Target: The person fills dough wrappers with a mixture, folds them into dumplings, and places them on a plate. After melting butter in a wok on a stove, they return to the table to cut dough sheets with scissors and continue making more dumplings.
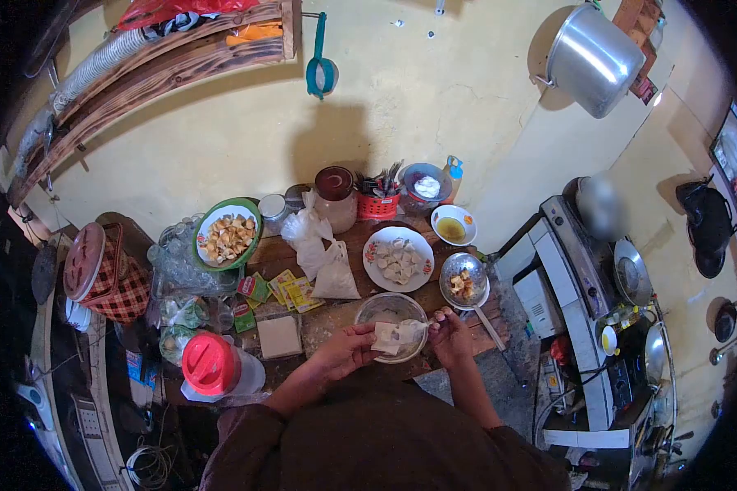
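My left hand is closed on a thin pale square wrapper, held over the near side of a clear bowl. Something pale, too small to make out, lies on the wrapper. My right hand is at the bowl's right side, its fingers pinched on a small whitish thing that I cannot make out. Behind the bowl, a floral plate holds several pale folded pieces. Left of my left hand lies a stack of pale square sheets.
A strainer with browned pieces rests at the right, its handle pointing toward me. Yellow and green packets, a white bag and a red-lidded jug stand left. A stove is far right.
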`<state>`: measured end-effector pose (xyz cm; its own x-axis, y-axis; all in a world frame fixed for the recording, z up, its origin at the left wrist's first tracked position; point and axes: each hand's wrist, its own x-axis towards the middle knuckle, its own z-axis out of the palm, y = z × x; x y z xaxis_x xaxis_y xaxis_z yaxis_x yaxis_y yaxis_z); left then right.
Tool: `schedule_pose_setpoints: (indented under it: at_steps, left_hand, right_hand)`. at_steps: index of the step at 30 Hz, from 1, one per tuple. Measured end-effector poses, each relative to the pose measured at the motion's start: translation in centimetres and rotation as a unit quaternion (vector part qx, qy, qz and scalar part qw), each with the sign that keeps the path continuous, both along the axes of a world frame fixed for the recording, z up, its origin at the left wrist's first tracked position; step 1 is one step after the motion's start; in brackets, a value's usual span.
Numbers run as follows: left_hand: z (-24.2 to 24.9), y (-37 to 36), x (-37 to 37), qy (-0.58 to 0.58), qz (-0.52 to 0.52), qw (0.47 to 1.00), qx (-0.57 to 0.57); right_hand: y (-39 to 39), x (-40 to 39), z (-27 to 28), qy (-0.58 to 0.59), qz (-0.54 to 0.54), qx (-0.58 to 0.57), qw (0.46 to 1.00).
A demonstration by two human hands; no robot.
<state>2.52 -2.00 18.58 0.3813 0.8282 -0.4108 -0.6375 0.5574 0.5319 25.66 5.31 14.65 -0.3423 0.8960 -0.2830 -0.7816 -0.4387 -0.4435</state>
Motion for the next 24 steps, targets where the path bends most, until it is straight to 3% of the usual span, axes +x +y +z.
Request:
schedule_pose_setpoints:
  at_steps: [4,6,7,10,12,13,15,16,18,22,24]
  left_hand:
    - [-0.6,0.2,-0.2,-0.021,0.002,0.999,0.026]
    - [-0.6,0.4,-0.7,0.033,0.045,0.998,0.032]
    - [-0.4,0.3,-0.9,0.033,0.046,0.998,0.032]
    - [0.9,0.4,-1.1,0.053,0.082,0.991,0.087]
    - [1.3,0.4,-0.9,0.093,0.101,0.987,0.082]
    - [1.3,0.4,-0.9,0.093,0.1,0.987,0.082]
    - [1.3,0.5,-1.0,0.099,0.111,0.986,0.082]
    - [1.1,0.6,-1.1,0.099,0.111,0.985,0.082]
    - [0.4,0.7,-1.5,0.13,0.12,0.98,0.091]
    - [0.1,0.6,-2.0,0.188,0.132,0.969,0.092]
    - [0.0,0.7,-2.2,0.19,0.128,0.966,0.116]
  right_hand:
    - [0.5,0.7,-0.2,-0.005,-0.013,0.004,1.0]
    - [1.0,1.1,-0.7,-0.059,-0.126,0.02,0.99]
    - [1.0,1.2,-0.8,-0.059,-0.125,0.02,0.99]
    - [1.2,0.7,-0.2,-0.156,-0.162,0.047,0.973]
    - [0.7,-1.0,0.1,-0.381,-0.144,0.145,0.902]
    - [0.4,-1.7,-0.3,-0.381,-0.145,0.144,0.902]
    - [-0.4,-3.0,-2.4,-0.556,-0.088,0.321,0.762]
    - [-0.5,-3.5,-3.6,-0.556,-0.087,0.321,0.762]
    - [-0.8,-4.4,-5.7,-0.698,-0.065,0.452,0.551]
    - [-2.1,-5.5,-6.5,-0.687,0.066,0.505,0.519]
    - [-2.7,-5.8,-5.3,-0.716,0.132,0.575,0.374]
